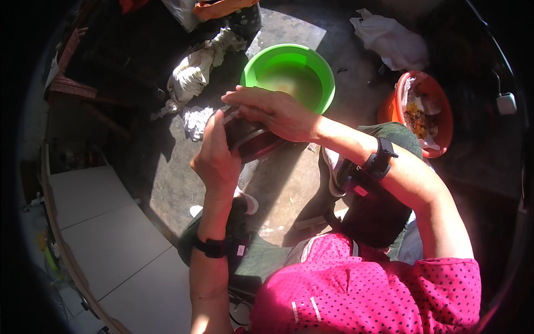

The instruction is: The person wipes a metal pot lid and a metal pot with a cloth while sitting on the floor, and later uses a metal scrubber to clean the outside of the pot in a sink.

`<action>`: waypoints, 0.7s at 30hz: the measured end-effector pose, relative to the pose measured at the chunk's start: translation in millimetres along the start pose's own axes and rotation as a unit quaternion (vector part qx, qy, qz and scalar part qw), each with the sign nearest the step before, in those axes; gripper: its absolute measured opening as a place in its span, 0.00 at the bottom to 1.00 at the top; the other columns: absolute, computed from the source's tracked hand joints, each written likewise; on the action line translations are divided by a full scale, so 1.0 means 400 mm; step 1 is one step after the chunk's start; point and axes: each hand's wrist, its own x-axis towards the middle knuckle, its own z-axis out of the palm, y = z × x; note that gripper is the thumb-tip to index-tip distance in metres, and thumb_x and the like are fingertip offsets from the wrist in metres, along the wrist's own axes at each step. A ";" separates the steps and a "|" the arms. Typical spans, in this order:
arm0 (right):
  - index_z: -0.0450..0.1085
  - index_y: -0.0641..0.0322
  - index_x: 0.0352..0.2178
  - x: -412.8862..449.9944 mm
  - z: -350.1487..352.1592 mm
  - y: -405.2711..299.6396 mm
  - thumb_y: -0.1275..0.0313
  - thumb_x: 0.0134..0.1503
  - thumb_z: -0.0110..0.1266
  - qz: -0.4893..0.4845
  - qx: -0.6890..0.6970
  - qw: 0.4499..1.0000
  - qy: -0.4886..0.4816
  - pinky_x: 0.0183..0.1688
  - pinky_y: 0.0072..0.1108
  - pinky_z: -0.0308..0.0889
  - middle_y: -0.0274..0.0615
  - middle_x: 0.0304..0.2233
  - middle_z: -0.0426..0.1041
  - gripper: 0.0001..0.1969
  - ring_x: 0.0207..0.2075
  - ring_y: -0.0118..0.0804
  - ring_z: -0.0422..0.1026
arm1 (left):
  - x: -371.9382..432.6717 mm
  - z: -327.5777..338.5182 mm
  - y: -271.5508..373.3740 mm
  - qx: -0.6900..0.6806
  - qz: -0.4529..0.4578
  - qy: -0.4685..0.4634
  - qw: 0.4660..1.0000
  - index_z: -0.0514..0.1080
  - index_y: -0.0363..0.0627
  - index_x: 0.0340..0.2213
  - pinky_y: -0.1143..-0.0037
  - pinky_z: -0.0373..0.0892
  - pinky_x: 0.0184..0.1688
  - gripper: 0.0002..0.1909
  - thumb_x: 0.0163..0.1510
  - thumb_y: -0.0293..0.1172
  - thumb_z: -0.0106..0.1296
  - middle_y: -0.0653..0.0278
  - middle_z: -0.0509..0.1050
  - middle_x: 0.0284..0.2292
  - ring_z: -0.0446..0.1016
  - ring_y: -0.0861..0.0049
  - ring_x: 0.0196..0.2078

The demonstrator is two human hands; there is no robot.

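A dark reddish-brown vessel, round and glossy, is held tilted between both hands. My left hand supports its left side, the thumb near the rim and the fingers behind it. Across its upper side lies my right hand, fingers stretched together to the left; whether it grips or only rests there cannot be told. Just beyond the hands, a green plastic basin on the floor holds cloudy liquid. The underside of the vessel and what is inside it are hidden.
An orange-red bucket with food scraps and paper stands at right. Crumpled pale cloth and a white ruffled cloth lie left of the basin. A white bag is at upper right. A tiled counter runs along the left.
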 end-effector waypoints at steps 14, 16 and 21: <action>0.70 0.58 0.39 -0.042 -0.113 0.017 0.56 0.57 0.52 0.494 0.358 0.792 -0.024 0.23 0.21 0.67 0.33 0.29 0.71 0.17 0.26 0.27 0.70 | 0.016 -0.044 -0.056 -0.134 0.014 0.044 0.990 0.73 0.49 0.45 0.74 0.72 0.40 0.24 0.43 0.20 0.53 0.58 0.76 0.40 0.77 0.64 0.41; 0.70 0.58 0.39 -0.056 -0.072 0.016 0.57 0.56 0.55 0.420 0.417 0.806 -0.014 0.28 0.20 0.70 0.36 0.30 0.73 0.17 0.26 0.26 0.71 | 0.020 -0.041 -0.056 -0.127 0.029 0.041 0.991 0.73 0.49 0.45 0.74 0.72 0.40 0.24 0.43 0.20 0.53 0.58 0.76 0.40 0.77 0.64 0.41; 0.69 0.59 0.42 -0.058 -0.046 0.038 0.59 0.57 0.53 0.396 0.514 0.761 -0.014 0.40 0.24 0.73 0.38 0.37 0.75 0.17 0.37 0.28 0.74 | 0.065 -0.049 -0.041 -0.030 0.031 0.117 0.992 0.74 0.46 0.42 0.75 0.73 0.37 0.18 0.46 0.26 0.58 0.59 0.77 0.37 0.78 0.65 0.37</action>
